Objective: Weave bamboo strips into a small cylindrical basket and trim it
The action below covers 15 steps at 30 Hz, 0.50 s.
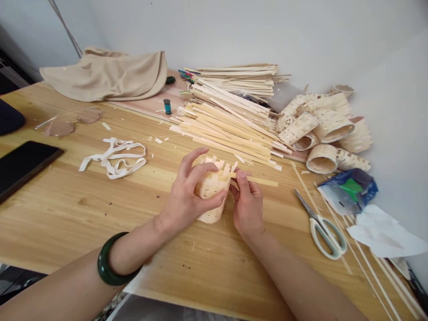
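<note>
Left hand: our left hand (184, 197), with a dark green bangle (107, 264) on the wrist, wraps the woven cup (213, 209); its fingers (200, 168) are spread apart and curled around the cup's side.

Right hand: our right hand (248, 206) sits just beside the cup; its thumb and forefinger are together, pinching a flat strip (259, 179) at the cup's upper edge, and the other fingers are mostly hidden.

Woven cup: it stands in our hands above the worktop (100, 218), near the middle and toward the front edge.

Done so far: the lower part is woven closed, with strips crossing in a tight, even pattern.

Left to do: the upright strips stick out unwoven around the top, and the flat strip's free end runs out to the right.

Back edge: a big pile of loose strips (230, 120) lies beyond the cup, with a thread spool (167, 106) and a beige cloth (107, 76) to its left.

Back right corner: a heap of woven tubes (323, 158).

Right edge: scissors (323, 227), a plastic bag (349, 191) and a tissue (384, 232).

Left edge: a black phone (25, 165), with a white ribbon (113, 158) nearer the middle.
</note>
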{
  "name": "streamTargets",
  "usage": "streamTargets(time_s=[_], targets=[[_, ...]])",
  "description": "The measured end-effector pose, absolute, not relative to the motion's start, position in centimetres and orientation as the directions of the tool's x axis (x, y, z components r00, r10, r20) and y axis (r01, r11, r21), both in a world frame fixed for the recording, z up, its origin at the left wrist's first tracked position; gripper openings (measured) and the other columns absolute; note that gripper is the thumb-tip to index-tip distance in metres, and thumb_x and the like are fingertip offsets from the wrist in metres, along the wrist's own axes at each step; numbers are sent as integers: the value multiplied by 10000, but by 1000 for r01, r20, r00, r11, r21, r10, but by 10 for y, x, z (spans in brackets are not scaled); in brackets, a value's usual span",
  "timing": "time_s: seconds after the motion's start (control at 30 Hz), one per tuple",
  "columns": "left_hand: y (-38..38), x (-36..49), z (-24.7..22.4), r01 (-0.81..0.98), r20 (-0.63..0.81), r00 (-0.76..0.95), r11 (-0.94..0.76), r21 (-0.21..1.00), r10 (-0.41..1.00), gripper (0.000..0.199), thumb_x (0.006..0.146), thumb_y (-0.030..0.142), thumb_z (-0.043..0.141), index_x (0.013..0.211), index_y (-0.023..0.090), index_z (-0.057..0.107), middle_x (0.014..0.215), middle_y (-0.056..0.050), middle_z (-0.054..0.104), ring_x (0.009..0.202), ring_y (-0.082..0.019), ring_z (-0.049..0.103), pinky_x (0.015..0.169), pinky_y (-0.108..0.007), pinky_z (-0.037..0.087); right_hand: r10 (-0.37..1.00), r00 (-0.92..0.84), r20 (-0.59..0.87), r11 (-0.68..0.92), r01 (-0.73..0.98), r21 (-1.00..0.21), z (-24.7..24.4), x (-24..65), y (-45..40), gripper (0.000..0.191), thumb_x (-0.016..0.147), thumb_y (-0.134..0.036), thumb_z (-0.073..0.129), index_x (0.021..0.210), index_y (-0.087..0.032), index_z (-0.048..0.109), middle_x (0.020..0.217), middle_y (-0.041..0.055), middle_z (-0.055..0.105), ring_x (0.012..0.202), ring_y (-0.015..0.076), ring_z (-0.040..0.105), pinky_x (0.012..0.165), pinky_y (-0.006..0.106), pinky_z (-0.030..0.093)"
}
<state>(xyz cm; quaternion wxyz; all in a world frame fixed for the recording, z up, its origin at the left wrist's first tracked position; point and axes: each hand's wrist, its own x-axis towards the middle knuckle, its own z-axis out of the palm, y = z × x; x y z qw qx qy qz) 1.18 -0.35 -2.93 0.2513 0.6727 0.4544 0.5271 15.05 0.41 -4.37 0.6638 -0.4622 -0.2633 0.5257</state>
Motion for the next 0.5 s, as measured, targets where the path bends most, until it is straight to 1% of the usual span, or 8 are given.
streamTargets(time_s=[0.1,0.2,0.27,0.3,0.37,0.43,0.5], targets=[[0,11,-34,308,478,48,-468,828,877,408,783,322,822,1148,267,649,1525,-127,460,1350,-344,530,1098,-526,485,945,301,-128,26,-461,-887,-44,151,5,236,744,-444,842,798,-222,782,938,18,769,889,173,692,798,312,588],[1,10,-36,327,498,54,-487,810,865,505,843,342,776,1314,267,607,1611,-143,376,1471,-341,410,1165,-526,416,946,319,-53,91,-421,-903,-45,151,4,234,777,-442,814,833,-217,785,1017,31,752,966,183,678,841,322,585],[1,10,-36,365,511,70,-499,786,857,515,903,324,712,1395,272,570,1661,-135,314,1526,-320,331,1211,-513,352,948,317,3,124,-364,-923,-46,152,3,230,819,-444,777,845,-216,777,1066,40,736,1007,196,669,873,344,579],[0,10,-35,380,510,79,-498,779,857,497,925,313,683,1406,275,567,1674,-126,295,1539,-308,309,1229,-505,323,951,307,41,145,-324,-935,-46,152,1,231,848,-446,749,841,-216,771,1085,43,726,1021,201,664,891,357,574],[0,10,-34,380,501,84,-493,783,861,458,932,304,671,1382,276,593,1670,-114,312,1545,-296,300,1245,-495,293,953,266,145,207,-222,-953,-45,153,-2,238,913,-435,679,842,-224,762,1110,45,703,1060,208,649,943,383,555],[0,9,-34,329,497,64,-488,808,866,448,903,309,711,1340,279,619,1649,-109,349,1544,-298,298,1239,-493,304,938,219,271,299,-108,-948,-42,153,-5,230,963,-390,619,859,-237,755,1088,43,685,1100,207,625,1002,398,523],[0,9,-34,241,479,50,-476,845,876,457,872,304,750,1312,284,631,1636,-106,363,1548,-302,283,1213,-484,347,902,191,387,396,-10,-918,-38,154,-7,187,982,-327,592,907,-254,747,1058,41,672,1128,200,606,1050,407,488]])
